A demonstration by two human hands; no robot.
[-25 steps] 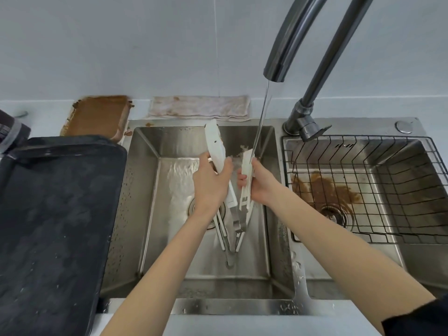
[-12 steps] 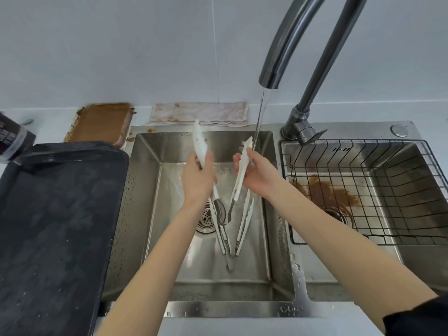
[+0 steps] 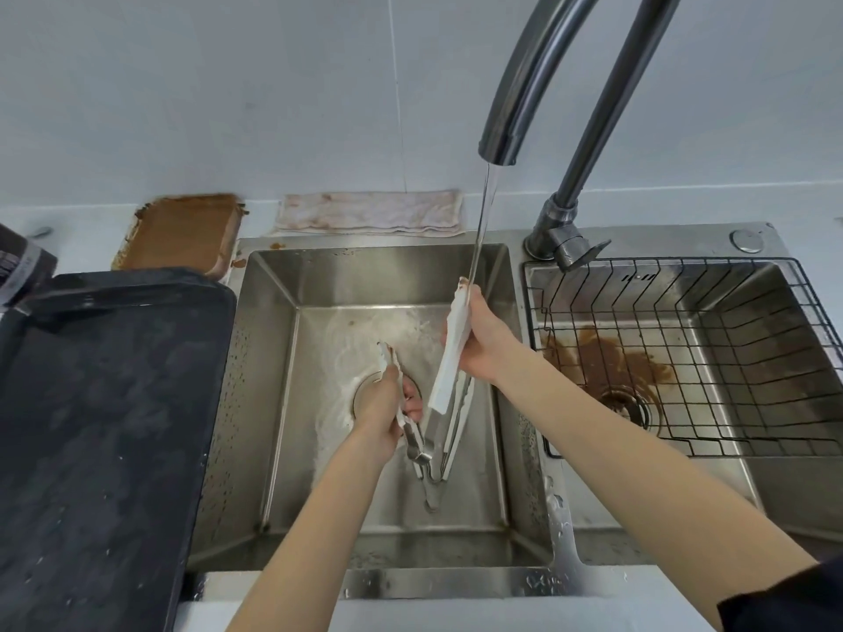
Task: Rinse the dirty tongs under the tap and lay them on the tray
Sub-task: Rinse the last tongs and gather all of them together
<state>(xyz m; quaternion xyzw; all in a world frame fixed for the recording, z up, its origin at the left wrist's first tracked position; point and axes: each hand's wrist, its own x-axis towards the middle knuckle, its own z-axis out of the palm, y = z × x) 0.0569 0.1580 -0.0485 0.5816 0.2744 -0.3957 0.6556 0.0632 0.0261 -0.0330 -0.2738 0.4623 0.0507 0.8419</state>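
Tongs under the tap

Left hand (image 3: 382, 405) and right hand (image 3: 483, 342) each grip one arm of the splayed tongs (image 3: 449, 358) over the left sink (image 3: 273, 358), water hitting the right arm's tip; black tray (image 3: 105, 403) left; bottle label unreadable.

Since the earlier frames the left hand (image 3: 387, 405) has dropped lower in the frame, toward the drain, with its arm of the tongs (image 3: 449, 358), while the right hand (image 3: 483, 344) has lifted its arm's tip up into the water stream (image 3: 481, 230).
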